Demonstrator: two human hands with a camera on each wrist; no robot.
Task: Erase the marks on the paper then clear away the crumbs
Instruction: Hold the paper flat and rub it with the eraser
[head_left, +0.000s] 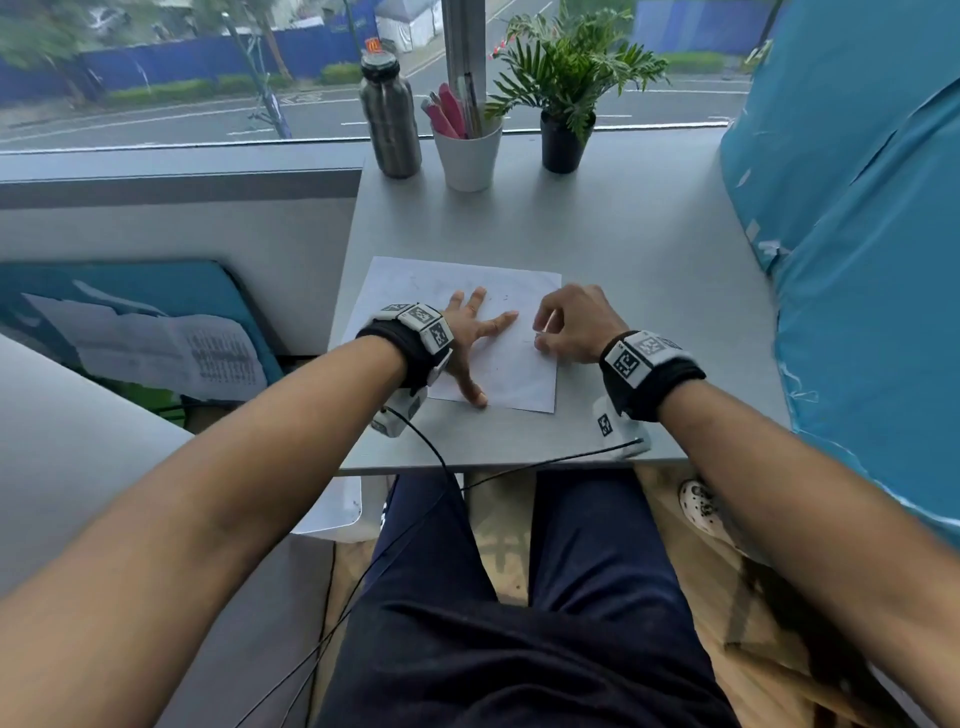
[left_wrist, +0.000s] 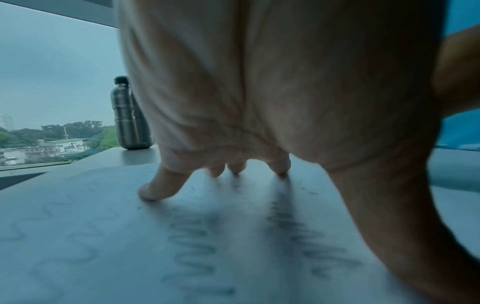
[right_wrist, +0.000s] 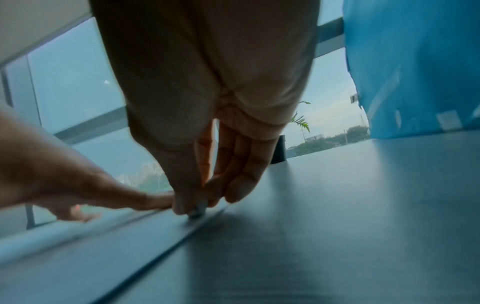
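Your left hand (head_left: 470, 325) is flat on the paper (head_left: 498, 374), fingers (left_wrist: 158, 185) spread out straight and pressing the sheet down onto the grey surface (head_left: 623, 234). The thumb sits near the paper's near edge, the other fingertips reach toward the middle of the sheet.

Your right hand (head_left: 569, 322) is just to the right of those fingertips, curled up and pinching a small eraser (right_wrist: 198, 209) between thumb and fingers. From the right wrist view the eraser's tip is touching the paper right by its right edge, and your left index fingertip is almost touching your right thumb. The eraser itself is mostly hidden in the grip, so only a little grey end shows.

The pencil marks (left_wrist: 192, 246) are easiest to see in the left wrist view: dark scribbled zigzags under your left palm, plus fainter wavy lines further left of the fingers. A few tiny dark crumbs (left_wrist: 311, 192) lie on the sheet just beyond your fingertips.

Well past both hands, at the far edge by the window, there's a metal bottle (head_left: 389, 119), a white cup (head_left: 467, 156) with pink-handled things in it, and a potted plant (head_left: 566, 93).
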